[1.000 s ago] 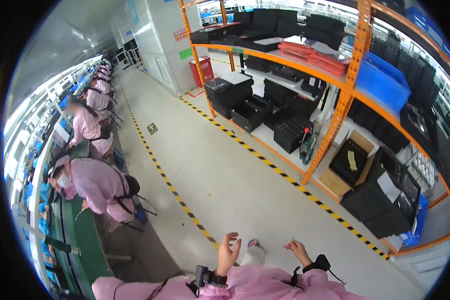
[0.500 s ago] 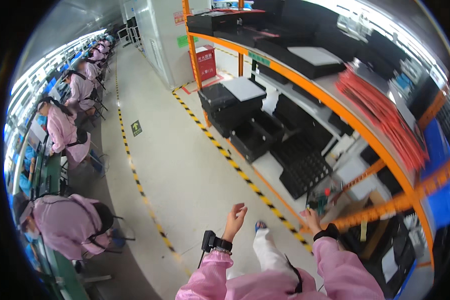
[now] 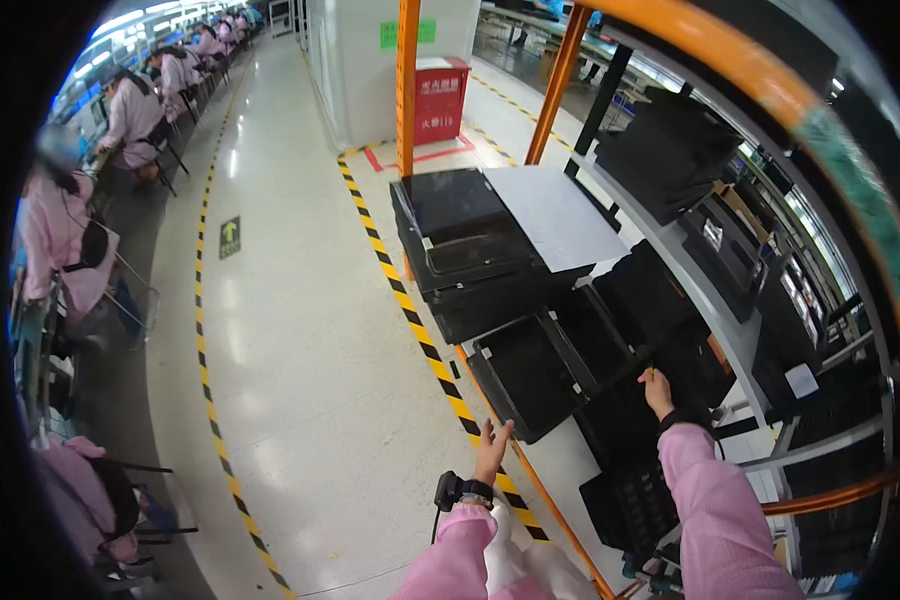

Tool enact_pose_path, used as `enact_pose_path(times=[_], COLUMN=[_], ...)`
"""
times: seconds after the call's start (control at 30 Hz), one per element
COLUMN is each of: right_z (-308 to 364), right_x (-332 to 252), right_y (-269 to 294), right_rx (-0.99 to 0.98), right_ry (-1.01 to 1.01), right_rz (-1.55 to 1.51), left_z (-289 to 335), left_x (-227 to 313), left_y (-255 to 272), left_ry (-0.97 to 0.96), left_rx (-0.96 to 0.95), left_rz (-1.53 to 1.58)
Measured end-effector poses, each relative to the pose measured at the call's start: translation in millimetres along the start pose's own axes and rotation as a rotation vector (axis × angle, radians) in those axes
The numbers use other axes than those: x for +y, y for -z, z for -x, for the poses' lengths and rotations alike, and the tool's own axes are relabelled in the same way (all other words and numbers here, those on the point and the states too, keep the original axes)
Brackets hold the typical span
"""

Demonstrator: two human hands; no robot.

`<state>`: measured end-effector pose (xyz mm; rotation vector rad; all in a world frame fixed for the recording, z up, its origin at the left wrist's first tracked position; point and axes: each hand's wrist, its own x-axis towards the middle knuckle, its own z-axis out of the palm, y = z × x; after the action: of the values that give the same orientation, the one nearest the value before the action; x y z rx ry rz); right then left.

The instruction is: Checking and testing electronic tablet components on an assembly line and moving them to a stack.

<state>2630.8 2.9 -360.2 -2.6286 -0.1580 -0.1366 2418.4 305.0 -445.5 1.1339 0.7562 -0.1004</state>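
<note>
My left hand (image 3: 491,452) reaches forward with its fingers apart, close to the near left corner of a black tray (image 3: 530,375) on the rack's lower shelf. I cannot tell whether its fingertips touch that tray. Farther right, my right hand (image 3: 657,393) is over the black trays, its fingers half bent and slightly apart beside the rim of another black tray (image 3: 592,335). Nothing held shows in either hand. Below the right hand lies a dark tray with many small pockets (image 3: 632,505).
Stacked black trays (image 3: 470,225) stand beyond, beside a white sheet (image 3: 560,218). An orange rack post (image 3: 407,90) and curved beam (image 3: 730,50) frame the shelf. Yellow-black floor tape (image 3: 410,310) runs along the rack. A red box (image 3: 440,100) stands behind; seated people in pink work at left.
I have come closer to the rack, and the view has shifted toward its lower shelf. Both hands have moved forward from above the floor and rack edge to the black trays.
</note>
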Motion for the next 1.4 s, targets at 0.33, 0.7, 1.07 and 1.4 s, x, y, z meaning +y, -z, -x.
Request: enact_pose_path(times=[0.33,0.7,1.07,1.4], right_z=[-175.9,-225.4,-178.7,-98.8], right_x=[97.0,247.3,221.8,65.0], right_y=[-114.3,-191.8,-146.1,-42.6], right_rx=[0.041,-0.117,-0.197,-0.153], right_ry=[-0.171,-0.199,-0.481,-0.209], right_rz=[0.209,-0.034,-0.516,-0.202], left_z=[-113.6,-108.7,-63.3,25.3], left_x=[-60.6,-57.5,-28.2,4.7], left_y=[-42.4,-73.7,-76.6,-24.1], left_ry=[-0.147,-0.114,-0.08,-0.037], left_rx=[0.16,0.473,0.412,0.33], left_rz=[0.066,0.041,0.224,0.35])
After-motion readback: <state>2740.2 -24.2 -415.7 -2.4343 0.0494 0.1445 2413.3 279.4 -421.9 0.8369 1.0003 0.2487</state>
